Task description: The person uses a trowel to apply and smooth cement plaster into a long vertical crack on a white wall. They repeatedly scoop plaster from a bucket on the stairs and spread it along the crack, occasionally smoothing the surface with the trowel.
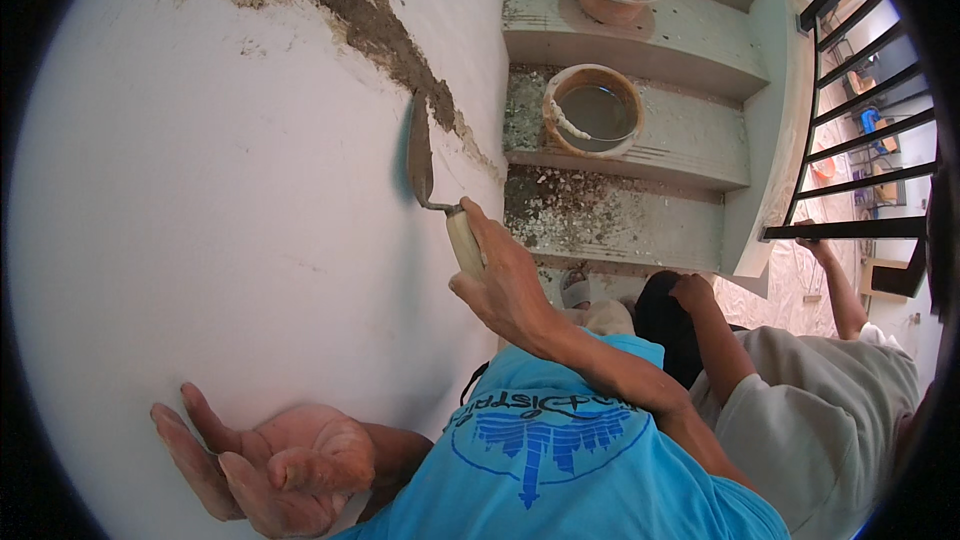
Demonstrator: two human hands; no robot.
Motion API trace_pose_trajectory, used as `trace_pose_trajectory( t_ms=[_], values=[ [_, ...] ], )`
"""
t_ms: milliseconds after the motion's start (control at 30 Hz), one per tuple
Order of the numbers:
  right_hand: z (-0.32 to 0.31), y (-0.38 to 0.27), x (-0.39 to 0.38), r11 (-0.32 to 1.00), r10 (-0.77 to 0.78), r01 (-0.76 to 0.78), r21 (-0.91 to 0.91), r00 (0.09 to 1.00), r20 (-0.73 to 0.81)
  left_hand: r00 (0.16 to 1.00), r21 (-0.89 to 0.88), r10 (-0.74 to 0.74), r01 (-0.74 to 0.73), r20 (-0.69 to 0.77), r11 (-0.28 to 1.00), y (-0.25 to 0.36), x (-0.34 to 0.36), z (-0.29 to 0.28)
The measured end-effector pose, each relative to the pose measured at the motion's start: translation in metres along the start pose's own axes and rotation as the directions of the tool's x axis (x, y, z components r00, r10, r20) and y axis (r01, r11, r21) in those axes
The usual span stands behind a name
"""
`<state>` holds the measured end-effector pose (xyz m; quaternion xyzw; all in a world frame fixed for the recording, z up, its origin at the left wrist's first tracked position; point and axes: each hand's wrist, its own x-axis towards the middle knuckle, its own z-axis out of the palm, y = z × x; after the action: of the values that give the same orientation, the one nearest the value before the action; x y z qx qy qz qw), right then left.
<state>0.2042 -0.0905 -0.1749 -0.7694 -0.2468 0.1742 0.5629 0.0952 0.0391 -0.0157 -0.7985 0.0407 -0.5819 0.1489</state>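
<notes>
My right hand (507,280) is wrapped round the pale handle of a pointing trowel (421,152). The trowel's blade points up along the white wall (230,210), its tip at the lower part of a rough strip of grey-brown mortar (365,22). That strip runs slanting down the wall from the upper left and thins out toward the stairs. Lower left, my left hand (290,465) is held beside the wall, palm up and fingers apart, with nothing in it.
On the steps (690,130) to the right stand a bucket (553,130) of murky liquid and, higher up, a tub (608,10) of dark mortar. Crumbs litter the treads. A co-worker in a grey shirt (815,380) is close on my right, one hand at the black railing (845,230).
</notes>
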Motion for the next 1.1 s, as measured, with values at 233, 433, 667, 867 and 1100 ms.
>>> trace_pose_trajectory(
  t_ms=[233,433,667,867,1100],
  values=[
    [0.011,0.033,-0.001,0.995,-0.093,0.098,0.021,0.982,-0.167,1.000,-0.030,0.028,-0.028,-0.002,0.999,-0.002,-0.003,-0.001],
    [0.017,0.030,0.009,0.998,0.066,-0.065,0.023,0.997,-0.048,0.999,0.003,-0.029,0.029,0.022,1.000,0.001,-0.002,-0.002],
    [0.008,0.040,-0.005,0.998,-0.068,0.066,-0.023,0.992,-0.106,1.000,-0.049,-0.024,0.023,-0.003,0.999,0.005,0.002,0.003],
    [-0.004,0.066,0.033,0.997,0.053,-0.045,0.060,0.988,-0.145,1.000,-0.066,-0.024,0.024,0.002,0.997,0.003,0.001,0.000],
    [-0.024,0.089,0.056,0.984,0.071,-0.065,0.168,0.997,-0.028,0.999,-0.094,0.025,-0.022,0.037,0.995,-0.003,0.000,-0.003]
  ],
)
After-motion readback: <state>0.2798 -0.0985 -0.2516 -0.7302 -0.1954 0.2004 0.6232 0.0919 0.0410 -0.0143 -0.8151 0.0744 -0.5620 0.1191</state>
